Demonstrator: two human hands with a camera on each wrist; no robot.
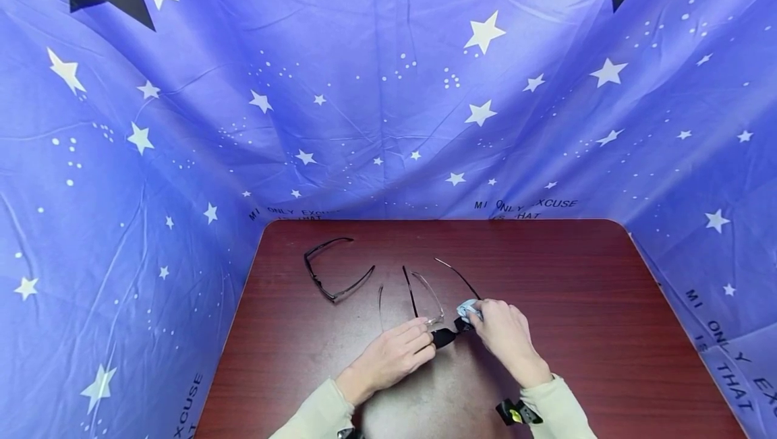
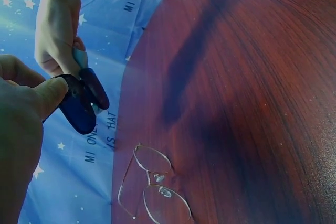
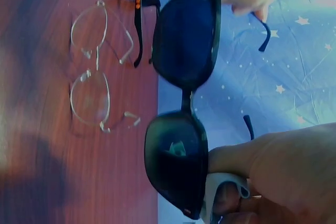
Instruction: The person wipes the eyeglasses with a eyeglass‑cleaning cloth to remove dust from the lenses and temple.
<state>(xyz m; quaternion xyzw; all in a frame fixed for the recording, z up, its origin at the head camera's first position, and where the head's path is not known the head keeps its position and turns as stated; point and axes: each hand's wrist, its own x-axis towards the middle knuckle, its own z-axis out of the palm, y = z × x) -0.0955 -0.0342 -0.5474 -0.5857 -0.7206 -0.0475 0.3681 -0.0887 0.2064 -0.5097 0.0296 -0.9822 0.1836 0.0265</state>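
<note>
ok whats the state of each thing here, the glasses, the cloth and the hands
Dark sunglasses: arms unfolded, held up in both hands
Blue cloth: bunched, against one end of the sunglasses
Wire-framed glasses: unfolded, resting on the table
Black-framed glasses: unfolded, resting on the table
Left hand: pinching the sunglasses
Right hand: gripping the cloth at the sunglasses

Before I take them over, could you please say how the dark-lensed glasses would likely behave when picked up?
The dark-lensed glasses are probably stiff, with solid-looking rims; the shiny lenses may be slippery, and the outstretched temples could swing.
</note>
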